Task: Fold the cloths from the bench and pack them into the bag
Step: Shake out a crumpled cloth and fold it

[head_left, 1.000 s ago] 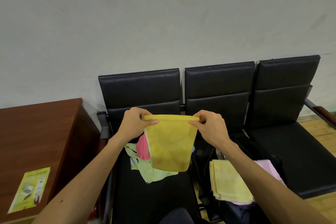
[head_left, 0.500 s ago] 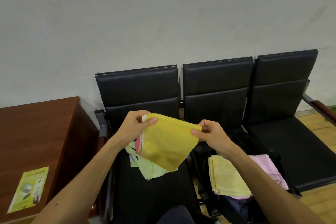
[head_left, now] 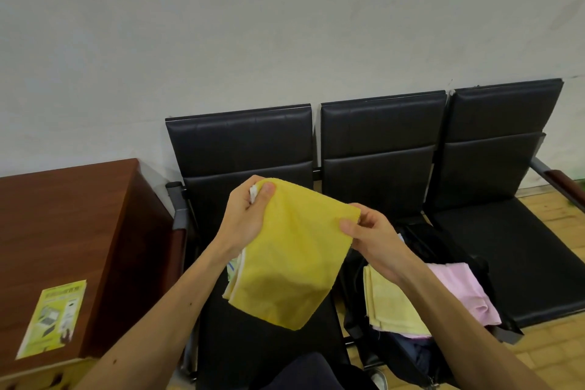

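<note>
Hiding the bench's loose cloths point(head_left: 233, 269), a yellow cloth point(head_left: 289, 258) hangs between left hand point(head_left: 245, 220) and right hand point(head_left: 370, 239).

Matt, nubbly terry: yellow cloth point(head_left: 291, 263). Soft matt fabric: pale-yellow cloth point(head_left: 386, 304), pink cloth point(head_left: 459, 291). Dark matt woven fabric: bag point(head_left: 421, 237). Black leather-like padding, faint sheen: bench point(head_left: 380, 136). Grey metal: armrest point(head_left: 179, 215). Smooth satin red-brown wood: cabinet point(head_left: 63, 215). Printed paper: leaflet point(head_left: 52, 320). Matt paint: wall point(head_left: 285, 25). Wood strips: floor point(head_left: 563, 218).

loose cloths point(head_left: 232, 269): mostly hidden behind yellow cloth point(head_left: 291, 256)
bag point(head_left: 421, 236): interior covered by folded cloths point(head_left: 389, 304)
leaflet point(head_left: 53, 317): print unreadable
</note>
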